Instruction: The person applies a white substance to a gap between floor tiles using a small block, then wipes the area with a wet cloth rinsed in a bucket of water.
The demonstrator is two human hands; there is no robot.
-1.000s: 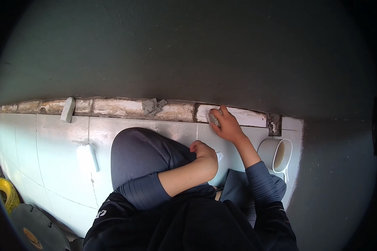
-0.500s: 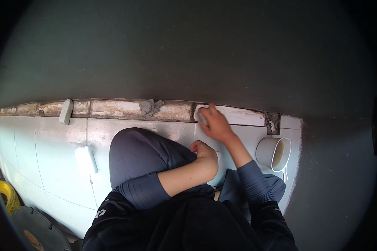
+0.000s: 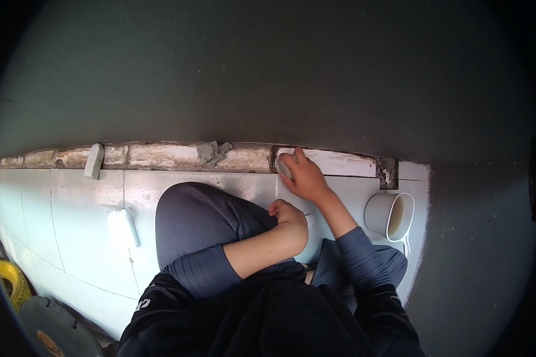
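Observation:
My right hand (image 3: 307,177) reaches to the low strip along the wall's foot. Its fingers are closed around a small greyish piece (image 3: 284,165), pressed against the left end of a smooth white tile (image 3: 342,165). What the piece is I cannot make out, as the fingers cover part of it. My left hand (image 3: 289,215) lies by my bent knee with its fingers curled in. Whether anything is inside it is hidden. Left of my right hand, crumpled grey paper or cloth (image 3: 213,153) rests on the rough, stained part of the strip (image 3: 164,154).
A white handled pot (image 3: 378,215) with cloudy liquid stands at my right. A pale block (image 3: 94,161) leans on the strip at the left. Nearer lies a bright white object (image 3: 122,228). A yellow ring-shaped thing (image 3: 15,284) and a dark round lid-like object (image 3: 56,330) sit at lower left.
My right hand has shifted only slightly at the tile's left end and looks less blurred. My left hand stays by the knee.

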